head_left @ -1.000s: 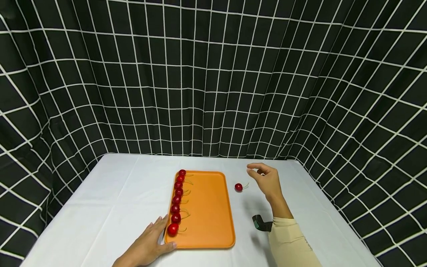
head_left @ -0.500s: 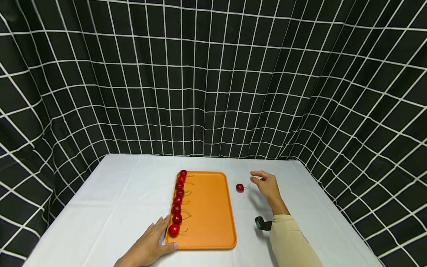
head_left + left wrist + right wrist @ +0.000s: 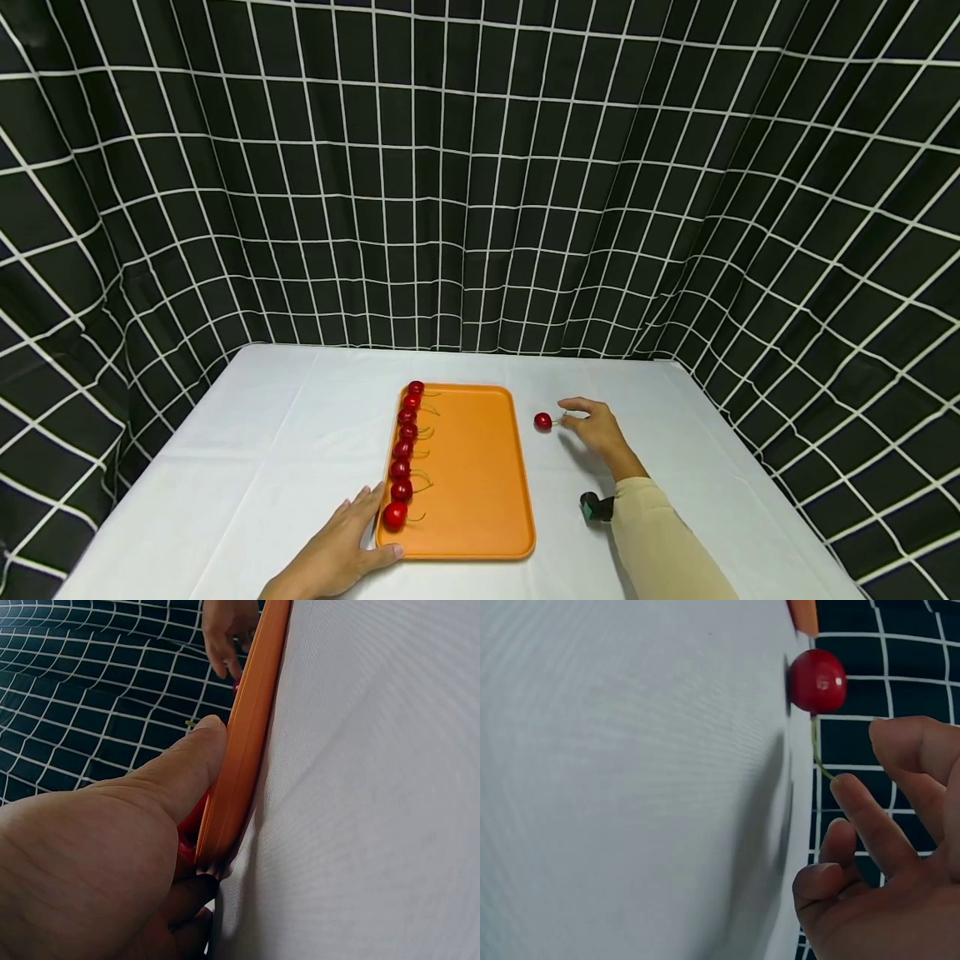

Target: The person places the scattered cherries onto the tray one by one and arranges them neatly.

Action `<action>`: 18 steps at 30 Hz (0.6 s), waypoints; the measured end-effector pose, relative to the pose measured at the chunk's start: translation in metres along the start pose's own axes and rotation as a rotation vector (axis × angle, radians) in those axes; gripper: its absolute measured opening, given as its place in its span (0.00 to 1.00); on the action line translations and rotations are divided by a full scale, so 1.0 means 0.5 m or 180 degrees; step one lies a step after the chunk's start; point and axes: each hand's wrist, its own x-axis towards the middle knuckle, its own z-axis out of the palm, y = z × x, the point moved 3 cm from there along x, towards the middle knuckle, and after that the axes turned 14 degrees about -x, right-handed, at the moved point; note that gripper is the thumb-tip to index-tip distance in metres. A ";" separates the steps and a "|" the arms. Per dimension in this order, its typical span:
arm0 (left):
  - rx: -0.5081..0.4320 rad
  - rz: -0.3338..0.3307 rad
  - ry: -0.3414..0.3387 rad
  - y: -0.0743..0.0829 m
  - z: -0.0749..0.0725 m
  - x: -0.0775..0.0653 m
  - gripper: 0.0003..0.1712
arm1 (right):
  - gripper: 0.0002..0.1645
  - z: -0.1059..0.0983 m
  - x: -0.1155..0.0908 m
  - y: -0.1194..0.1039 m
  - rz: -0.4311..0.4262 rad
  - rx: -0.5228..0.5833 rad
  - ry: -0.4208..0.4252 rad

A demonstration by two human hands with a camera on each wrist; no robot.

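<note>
An orange tray [image 3: 465, 475] lies on the white table, with a column of several red cherries [image 3: 402, 450] along its left side, stems pointing right. My left hand [image 3: 333, 542] rests at the tray's near left corner, thumb on the front rim and straight fingers along the left edge. In the left wrist view, the thumb [image 3: 187, 761] touches the orange rim. To the right of the tray lies a single cherry [image 3: 817, 681] on the tablecloth. My right hand [image 3: 596, 427] is at its green stem [image 3: 817, 750]; one fingertip meets the stem's end, while thumb and finger stand apart.
White cloth covers the table [image 3: 225, 467]. A black curtain with a white grid [image 3: 465, 208] encloses the back and sides. Beneath my right wrist hangs a small dark device [image 3: 595, 507], close to the beige sleeve [image 3: 660, 533].
My right hand has come down and nearer to the single cherry, reaching its stem. The left hand keeps its place on the tray corner. The head view has shifted slightly.
</note>
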 end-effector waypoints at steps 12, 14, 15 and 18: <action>-0.0118 -0.0052 -0.0048 -0.002 0.004 -0.005 0.58 | 0.17 0.025 0.007 0.003 -0.0174 -0.0093 -0.0120; -0.0118 -0.0064 -0.0038 -0.002 0.003 -0.004 0.58 | 0.16 0.026 0.008 0.001 -0.0243 -0.0111 -0.0123; -0.0117 -0.0062 -0.0034 -0.002 0.003 -0.003 0.58 | 0.16 0.027 0.008 0.000 -0.0254 -0.0109 -0.0122; -0.0103 -0.0047 -0.0029 -0.001 0.002 -0.001 0.58 | 0.14 0.028 0.010 -0.001 -0.0291 -0.0082 -0.0165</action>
